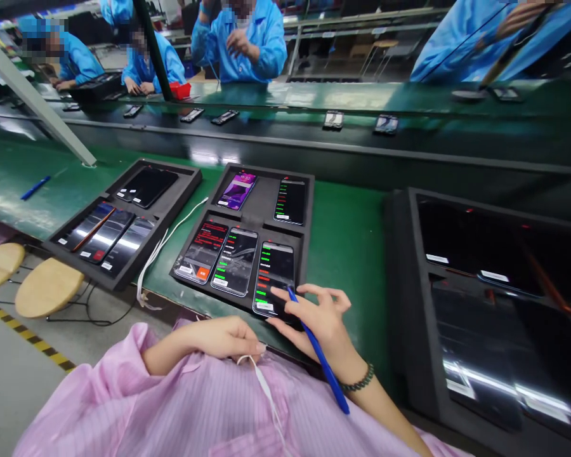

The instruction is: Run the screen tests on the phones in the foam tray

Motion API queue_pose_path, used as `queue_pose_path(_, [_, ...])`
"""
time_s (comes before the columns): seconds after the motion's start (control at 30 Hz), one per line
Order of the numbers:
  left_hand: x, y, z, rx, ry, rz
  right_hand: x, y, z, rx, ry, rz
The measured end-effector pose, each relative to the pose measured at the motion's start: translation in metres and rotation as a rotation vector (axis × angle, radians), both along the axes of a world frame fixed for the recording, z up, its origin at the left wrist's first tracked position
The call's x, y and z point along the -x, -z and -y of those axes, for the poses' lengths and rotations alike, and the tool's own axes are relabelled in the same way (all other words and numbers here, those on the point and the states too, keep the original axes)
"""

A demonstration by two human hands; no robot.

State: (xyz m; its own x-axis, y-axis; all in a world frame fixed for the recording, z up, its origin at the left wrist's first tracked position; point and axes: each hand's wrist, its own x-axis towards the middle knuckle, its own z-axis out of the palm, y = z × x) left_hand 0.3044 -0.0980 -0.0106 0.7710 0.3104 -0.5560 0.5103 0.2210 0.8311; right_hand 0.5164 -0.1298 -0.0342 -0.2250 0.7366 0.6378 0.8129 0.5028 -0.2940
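We log: right hand [321, 317] grips blue stylus [321, 358], tip on near-right phone [273, 270] in middle tray [309, 209] | left hand [223, 336] pinches white cord [264, 381] | five phones lit, progress unclear.

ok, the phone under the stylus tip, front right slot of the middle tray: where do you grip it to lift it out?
Probably by the long side edges of the phone, near its far half, coming from above. It lies flat, screen up, in the foam tray, with a neighbouring phone close on one side. The right hand and blue stylus cover its near end; the left hand holds a white cable.
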Motion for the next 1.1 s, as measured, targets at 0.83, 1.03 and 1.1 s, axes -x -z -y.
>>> queue_pose_path(0.83, [0.056, 0.012, -0.003, -0.449, -0.523, -0.187, 0.052, -0.014, -0.143, 0.423, 0.169, 0.15])
queue_pose_path(1.03, [0.047, 0.024, -0.004, -0.265, -0.66, -0.079, 0.055, -0.003, -0.158, 0.385, 0.0, 0.294])
queue_pose_path(1.1, [0.048, 0.026, -0.004, -0.239, -0.672, -0.065, 0.054, 0.001, -0.156, 0.353, -0.021, 0.311])
